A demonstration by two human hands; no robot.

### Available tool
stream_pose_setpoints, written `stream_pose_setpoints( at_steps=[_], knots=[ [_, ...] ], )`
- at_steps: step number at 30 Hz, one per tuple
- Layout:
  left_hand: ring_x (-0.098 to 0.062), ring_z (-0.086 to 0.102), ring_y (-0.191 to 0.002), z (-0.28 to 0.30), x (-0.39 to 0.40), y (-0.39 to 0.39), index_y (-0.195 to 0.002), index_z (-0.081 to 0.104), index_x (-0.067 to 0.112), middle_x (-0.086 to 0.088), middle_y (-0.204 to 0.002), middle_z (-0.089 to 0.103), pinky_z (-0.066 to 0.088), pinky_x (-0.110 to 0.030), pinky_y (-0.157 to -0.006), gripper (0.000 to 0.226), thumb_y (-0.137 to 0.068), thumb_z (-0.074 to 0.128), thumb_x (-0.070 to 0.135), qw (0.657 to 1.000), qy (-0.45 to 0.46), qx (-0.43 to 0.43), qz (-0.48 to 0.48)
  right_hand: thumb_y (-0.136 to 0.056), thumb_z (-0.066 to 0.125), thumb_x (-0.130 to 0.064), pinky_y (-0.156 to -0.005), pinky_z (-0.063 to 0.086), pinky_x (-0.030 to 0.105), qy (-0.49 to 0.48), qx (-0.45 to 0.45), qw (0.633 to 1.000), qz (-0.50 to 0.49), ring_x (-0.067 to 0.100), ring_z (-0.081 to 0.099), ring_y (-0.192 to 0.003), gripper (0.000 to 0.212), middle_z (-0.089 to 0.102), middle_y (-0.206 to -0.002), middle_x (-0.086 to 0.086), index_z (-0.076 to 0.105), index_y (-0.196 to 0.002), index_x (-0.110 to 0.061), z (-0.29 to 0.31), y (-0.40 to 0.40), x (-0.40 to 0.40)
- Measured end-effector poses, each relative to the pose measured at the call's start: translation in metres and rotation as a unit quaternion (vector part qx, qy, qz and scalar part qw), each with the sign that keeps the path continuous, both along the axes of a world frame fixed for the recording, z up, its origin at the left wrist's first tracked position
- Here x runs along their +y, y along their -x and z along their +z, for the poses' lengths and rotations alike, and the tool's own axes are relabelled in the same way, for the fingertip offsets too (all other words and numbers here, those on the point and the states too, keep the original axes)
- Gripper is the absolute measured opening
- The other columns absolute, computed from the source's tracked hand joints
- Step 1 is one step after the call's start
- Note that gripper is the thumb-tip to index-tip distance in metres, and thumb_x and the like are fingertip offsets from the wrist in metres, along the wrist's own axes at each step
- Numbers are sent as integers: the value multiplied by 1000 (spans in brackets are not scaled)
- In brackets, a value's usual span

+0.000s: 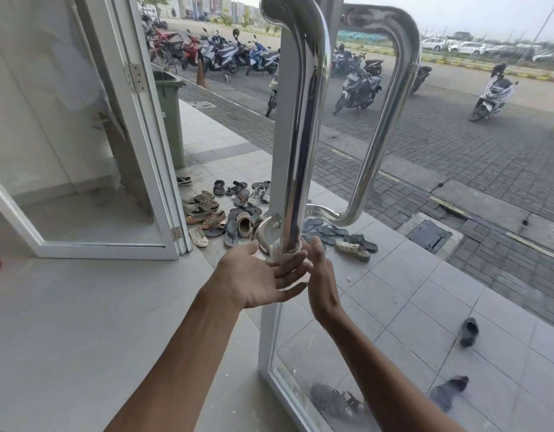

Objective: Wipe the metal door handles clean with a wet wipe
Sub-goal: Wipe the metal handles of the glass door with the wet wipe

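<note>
near handle: polished, tubular, chrome-bright metal door handle, upright on the white door frame, centre of scene.
far handle: matching curved metal handle behind the glass, to the right; two handles counted.
wipe: thin white wet wipe wrapped round the lower end of the near handle, just above its bottom bend.
left hand: left hand palm up, fingers long and loose under the wipe, touching it; no curled grip seen.
right hand: right hand edge-on at the right of the wipe, fingers straight, seemingly touching it.
handling: wipe likely limp, light, easily torn or slipped; handle rigid, fixed, probably slick when wet. best taken by ringing the tube through the wipe.
elsewhere: many sandals far left on the tiles, a green bin, parked motorbikes.
</note>
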State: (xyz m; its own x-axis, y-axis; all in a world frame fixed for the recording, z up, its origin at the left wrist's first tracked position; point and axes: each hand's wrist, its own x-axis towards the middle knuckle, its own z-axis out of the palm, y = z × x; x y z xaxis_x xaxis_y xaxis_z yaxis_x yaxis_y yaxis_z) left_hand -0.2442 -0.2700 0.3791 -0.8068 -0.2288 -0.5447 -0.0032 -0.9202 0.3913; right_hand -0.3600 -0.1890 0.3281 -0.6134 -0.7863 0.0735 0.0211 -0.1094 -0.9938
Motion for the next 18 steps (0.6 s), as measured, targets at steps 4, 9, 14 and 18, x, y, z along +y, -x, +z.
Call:
stream_pose_setpoints(
  at_steps=[4, 9, 14, 18],
  knots=[
    [-37, 60, -98, 6, -7, 12, -123, 53, -9, -25, -109, 62, 43, -52, -93, 72, -102, 21, 52, 998, -53, -2, 22, -100, 29, -57, -91, 54, 31, 8, -1, 1000, -6, 22, 71, -98, 72, 75, -104, 19, 71, -115, -1, 1, 7, -6],
    [-30, 56, -79, 0, -10, 38, -90, 66, -7, -22, -83, 63, 47, -43, -78, 58, -107, 28, 33, 994, -58, -26, 87, -106, 30, -46, -75, 54, 22, 6, 15, 1000, -17, 16, 71, -79, 64, 76, -82, 13, 78, -84, -10, 3, 12, -14],
    [-25, 57, -71, -14, -17, 54, -92, 61, -3, -17, -73, 64, 48, -32, -68, 30, -105, 40, 14, 989, -29, -39, 137, -106, 30, -47, -81, 55, 31, 3, 7, 1000, -27, 18, 72, -101, 56, 77, -105, 6, 73, -114, -13, 3, 16, -22],
    [-18, 60, -61, -25, -27, 58, -86, 62, 2, -10, -57, 67, 50, -29, -58, 23, -101, 47, 10, 989, 62, -64, 116, -106, 28, -50, -78, 52, 29, -14, 11, 999, -40, 21, 67, -110, 62, 72, -120, 11, 65, -126, -5, 0, 22, -29]
  ],
)
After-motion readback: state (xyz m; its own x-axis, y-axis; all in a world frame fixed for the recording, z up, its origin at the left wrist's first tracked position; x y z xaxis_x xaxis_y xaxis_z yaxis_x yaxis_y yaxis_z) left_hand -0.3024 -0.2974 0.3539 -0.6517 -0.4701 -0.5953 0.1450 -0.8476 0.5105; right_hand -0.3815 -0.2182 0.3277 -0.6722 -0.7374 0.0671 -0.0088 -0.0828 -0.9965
